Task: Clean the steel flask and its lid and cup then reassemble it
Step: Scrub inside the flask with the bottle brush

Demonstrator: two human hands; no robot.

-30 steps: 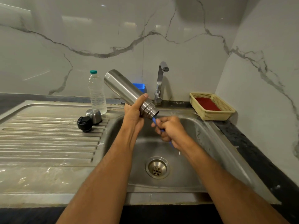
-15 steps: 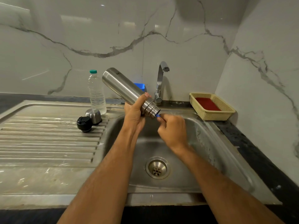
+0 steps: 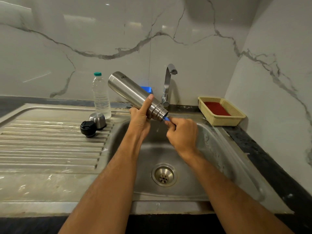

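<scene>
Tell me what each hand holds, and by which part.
Left hand grips the steel flask near its threaded neck. Right hand grips the blue brush handle just outside the flask's mouth.

The steel flask (image 3: 130, 92) is held tilted above the sink basin, base raised toward the upper left and threaded open mouth lowered to the right. A blue handle (image 3: 166, 118) is seen entering that mouth; its working end is hidden inside. The black lid (image 3: 88, 128) is set on the ribbed draining board, and the small steel cup (image 3: 98, 119) is stood mouth-down just behind it, touching or nearly so.
</scene>
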